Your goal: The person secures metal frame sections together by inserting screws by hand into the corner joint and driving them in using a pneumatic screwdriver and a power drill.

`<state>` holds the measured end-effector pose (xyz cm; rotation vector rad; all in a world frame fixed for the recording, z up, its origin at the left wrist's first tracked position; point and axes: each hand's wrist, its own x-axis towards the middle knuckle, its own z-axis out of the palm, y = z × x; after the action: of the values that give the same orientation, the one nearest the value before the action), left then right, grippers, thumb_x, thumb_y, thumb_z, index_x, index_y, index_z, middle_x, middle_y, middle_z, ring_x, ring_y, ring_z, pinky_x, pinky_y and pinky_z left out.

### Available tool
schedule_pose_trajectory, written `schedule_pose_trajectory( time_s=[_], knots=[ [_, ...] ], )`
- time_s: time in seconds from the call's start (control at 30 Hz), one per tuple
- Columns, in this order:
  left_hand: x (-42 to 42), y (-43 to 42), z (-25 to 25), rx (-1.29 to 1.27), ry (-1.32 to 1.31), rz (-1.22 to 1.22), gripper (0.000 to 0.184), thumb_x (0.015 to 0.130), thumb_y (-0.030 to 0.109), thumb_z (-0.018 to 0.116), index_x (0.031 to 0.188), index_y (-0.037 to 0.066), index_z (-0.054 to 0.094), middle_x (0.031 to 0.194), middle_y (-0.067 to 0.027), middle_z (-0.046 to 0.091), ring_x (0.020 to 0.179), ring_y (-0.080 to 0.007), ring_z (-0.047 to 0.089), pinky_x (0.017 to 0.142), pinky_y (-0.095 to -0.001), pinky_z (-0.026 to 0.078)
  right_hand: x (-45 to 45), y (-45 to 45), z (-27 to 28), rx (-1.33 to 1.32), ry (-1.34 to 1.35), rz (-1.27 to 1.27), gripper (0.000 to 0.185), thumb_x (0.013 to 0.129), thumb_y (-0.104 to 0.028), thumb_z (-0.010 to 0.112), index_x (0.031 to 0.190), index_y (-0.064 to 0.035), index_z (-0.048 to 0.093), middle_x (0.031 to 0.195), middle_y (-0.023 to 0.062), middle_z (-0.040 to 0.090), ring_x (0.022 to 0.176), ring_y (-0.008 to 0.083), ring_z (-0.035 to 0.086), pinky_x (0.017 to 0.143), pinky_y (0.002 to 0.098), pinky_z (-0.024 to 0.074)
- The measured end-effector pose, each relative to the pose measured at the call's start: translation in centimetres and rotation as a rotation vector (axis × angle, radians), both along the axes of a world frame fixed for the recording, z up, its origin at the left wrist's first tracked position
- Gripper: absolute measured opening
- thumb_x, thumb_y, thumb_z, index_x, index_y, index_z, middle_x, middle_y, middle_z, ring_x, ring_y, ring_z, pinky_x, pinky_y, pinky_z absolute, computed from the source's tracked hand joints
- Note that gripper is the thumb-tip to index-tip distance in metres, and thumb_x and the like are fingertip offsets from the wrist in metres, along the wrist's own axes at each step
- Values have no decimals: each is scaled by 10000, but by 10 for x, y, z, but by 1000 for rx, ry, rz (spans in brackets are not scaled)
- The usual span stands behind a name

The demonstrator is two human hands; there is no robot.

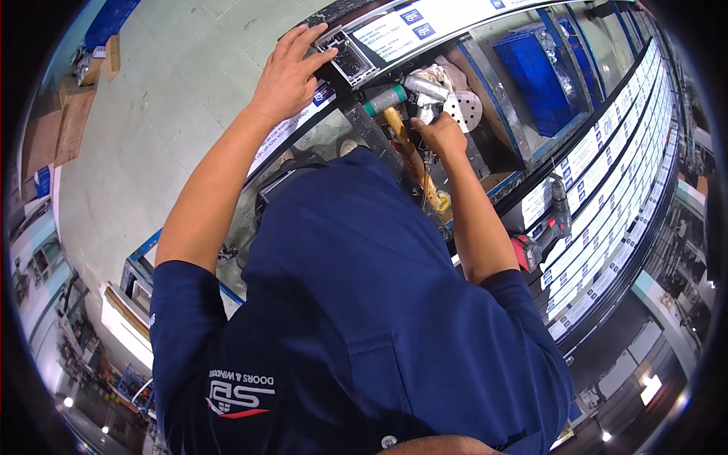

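Note:
My left hand lies with fingers spread on the edge of an open, dark-cored profile end. Its fingertips touch the frame's left rim. My right hand is closed around a silver metal tool, whose full shape my fingers hide. Just beyond that hand are a white disc with holes, a silver cylinder and a green-ended cylinder. A yellow-brown wooden handle slants down beside my right wrist.
Long profiles with printed white film curve along the right. A red and black cordless drill lies on them near my right elbow. Blue bins stand at the upper right, and cardboard is at the far left.

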<state>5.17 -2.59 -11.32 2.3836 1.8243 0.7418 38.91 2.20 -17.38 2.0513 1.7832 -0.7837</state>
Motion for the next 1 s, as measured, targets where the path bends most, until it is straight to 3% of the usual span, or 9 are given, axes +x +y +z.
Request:
schedule_pose_trajectory(
  time_s=[0.13,0.3,0.33,0.4,0.5,0.73,0.87,0.93,1.0],
  knots=[
    [1,1,4,37,-71,31,594,837,-24,607,1392,185,631,1555,-93,477,1424,-370,416,1186,-475,373,-14,7,-2,-22,-96,-48,886,789,-720,700,1323,-15,645,1326,208,683,1241,356,656,1062,476,468],
    [8,5,12,105,-250,102,565,865,13,629,1409,167,613,1516,-113,506,1406,-372,434,1189,-471,361,-13,22,-11,-134,45,-231,700,787,-550,739,1235,-13,718,1238,182,731,1201,357,675,1049,470,453],
    [8,6,12,104,-282,121,555,869,22,635,1405,163,613,1502,-114,518,1404,-368,438,1187,-470,362,4,28,-57,-8,146,-307,574,744,-396,786,1151,5,733,1099,160,763,1046,305,729,962,433,510],
    [3,8,11,104,-325,146,531,875,35,644,1392,155,619,1479,-114,538,1399,-362,445,1184,-467,365,5,22,-27,148,700,-367,459,706,-238,835,1075,14,729,1001,114,752,878,219,717,812,376,554],
    [-6,14,3,85,-332,142,420,890,71,677,1302,151,674,1437,-107,574,1386,-349,465,1172,-460,373,17,30,-14,100,882,-446,418,685,-120,842,1057,15,707,967,75,727,792,155,670,696,310,541],
    [10,47,-19,3,-247,109,294,853,160,766,1143,208,763,1417,-33,597,1391,-299,475,1159,-471,409,60,-14,73,129,829,-642,385,781,-73,783,1128,14,641,931,78,692,767,160,657,688,331,534],
    [9,61,-8,-144,-189,88,222,832,150,784,1049,194,777,1391,-4,613,1348,-273,516,1116,-456,450,86,-47,109,219,1317,-541,494,841,-131,737,1269,4,532,887,129,667,771,246,652,699,394,537],
    [5,70,-5,-205,-179,31,222,802,117,799,1017,164,772,1385,-13,621,1327,-274,534,1098,-436,465,61,-48,156,6,1514,-577,537,838,-133,734,1317,-10,523,875,144,654,794,271,650,754,441,541],
    [5,78,0,-255,-177,-25,208,789,99,805,989,143,768,1377,-19,627,1308,-275,549,1086,-424,474,68,-35,152,-121,1536,-537,553,839,-146,735,1334,-17,525,872,143,649,799,272,651,771,457,543]
  ],
)
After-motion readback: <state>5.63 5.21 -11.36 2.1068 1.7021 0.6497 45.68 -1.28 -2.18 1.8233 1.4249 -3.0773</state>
